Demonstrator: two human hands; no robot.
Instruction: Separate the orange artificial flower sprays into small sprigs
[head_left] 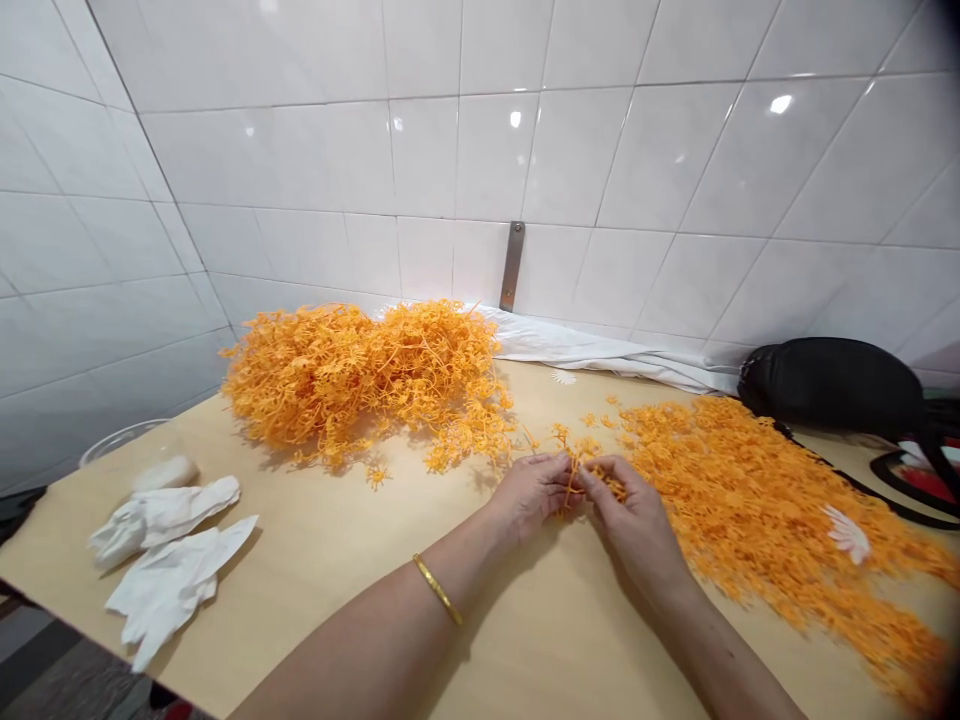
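Over the middle of the table, my left hand (531, 490) is closed around the stem of an orange branching plastic sprig (571, 468). My right hand (626, 510) meets it from the right, thumb and fingers pinched on small orange pieces at the sprig; the exact grip is partly hidden. A tall tangled heap of orange sprigs (360, 375) lies to the left, beyond my left hand. Beside my right hand spreads a flat layer of small loose orange pieces (757, 500), with a white petal-shaped piece (848, 534) on top of it.
White gloves (176, 575) lie crumpled at the table's left edge, near a clear round container (124, 440). A black bag (836, 388) with a strap sits at the back right. White cloth (600, 350) runs along the tiled wall, under a metal bracket (512, 265).
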